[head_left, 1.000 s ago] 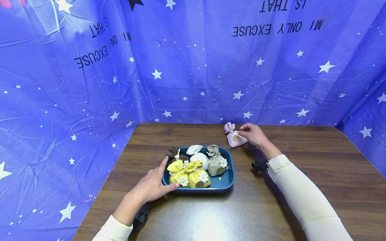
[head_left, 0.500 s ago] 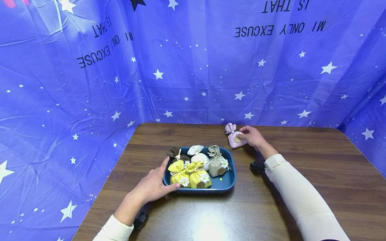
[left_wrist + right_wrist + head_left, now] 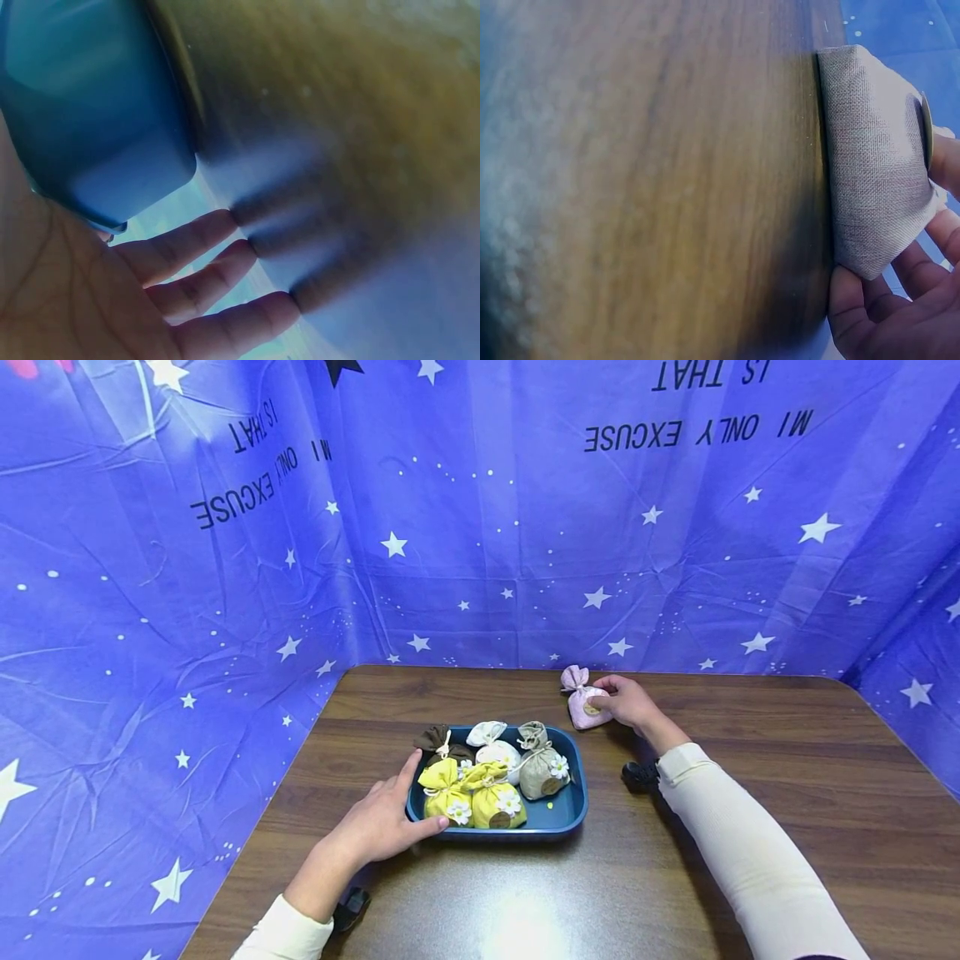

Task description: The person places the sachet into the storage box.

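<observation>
In the head view, my right hand (image 3: 632, 702) pinches a small pink drawstring pouch (image 3: 583, 717) near the table's back edge. Its thumb is on the round label side, and the other fingers curl along the pouch's right side. The right wrist view shows the pouch's woven fabric (image 3: 874, 161) resting on the wood. My left hand (image 3: 378, 818) rests spread at the left end of a blue tray (image 3: 517, 833), thumb at the near rim and index finger at the far left corner. In the left wrist view, the remaining fingers (image 3: 225, 324) extend straight beside the tray wall (image 3: 112, 112).
Inside the tray lie two yellow pouches (image 3: 495, 806), a brown pouch (image 3: 432, 739), a white pouch (image 3: 489, 733) and a grey-beige pouch (image 3: 538, 777). The wooden table (image 3: 787, 735) meets a blue star-patterned curtain (image 3: 525, 568) at the back and left.
The right thumb and fingers have closed in slightly on the pink pouch. My left hand and the tray hold their places; the head view has shifted a little.
</observation>
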A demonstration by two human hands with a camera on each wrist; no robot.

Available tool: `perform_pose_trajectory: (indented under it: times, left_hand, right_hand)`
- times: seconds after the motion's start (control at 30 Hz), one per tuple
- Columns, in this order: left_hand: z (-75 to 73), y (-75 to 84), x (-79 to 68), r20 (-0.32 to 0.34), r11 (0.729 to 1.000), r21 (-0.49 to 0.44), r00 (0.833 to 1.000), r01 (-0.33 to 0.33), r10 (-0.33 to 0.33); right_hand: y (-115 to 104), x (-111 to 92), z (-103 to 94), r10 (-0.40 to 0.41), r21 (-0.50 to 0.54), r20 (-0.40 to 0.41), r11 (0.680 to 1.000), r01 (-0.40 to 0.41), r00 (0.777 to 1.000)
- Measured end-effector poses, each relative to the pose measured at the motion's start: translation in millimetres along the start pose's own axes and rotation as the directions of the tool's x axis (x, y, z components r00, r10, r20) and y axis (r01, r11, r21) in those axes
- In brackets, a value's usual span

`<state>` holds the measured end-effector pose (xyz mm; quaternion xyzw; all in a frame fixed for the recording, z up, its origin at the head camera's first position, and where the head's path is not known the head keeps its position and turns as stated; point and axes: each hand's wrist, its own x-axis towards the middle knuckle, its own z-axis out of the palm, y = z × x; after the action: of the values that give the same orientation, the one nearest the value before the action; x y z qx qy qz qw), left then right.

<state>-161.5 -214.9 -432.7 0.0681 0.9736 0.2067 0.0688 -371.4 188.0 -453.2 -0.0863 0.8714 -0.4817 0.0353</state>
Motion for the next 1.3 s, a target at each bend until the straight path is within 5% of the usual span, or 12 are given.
perform_pose_trajectory:
  times: [1.3]
  left_hand:
    - [0.2, 0.2, 0.0, -0.029, 1.0, -0.005, 0.999, -0.022, 0.022]
  right_hand:
    - [2.3, -21.7, -2.0, -0.06, 0.085, -0.085, 0.994, 0.067, 0.995]
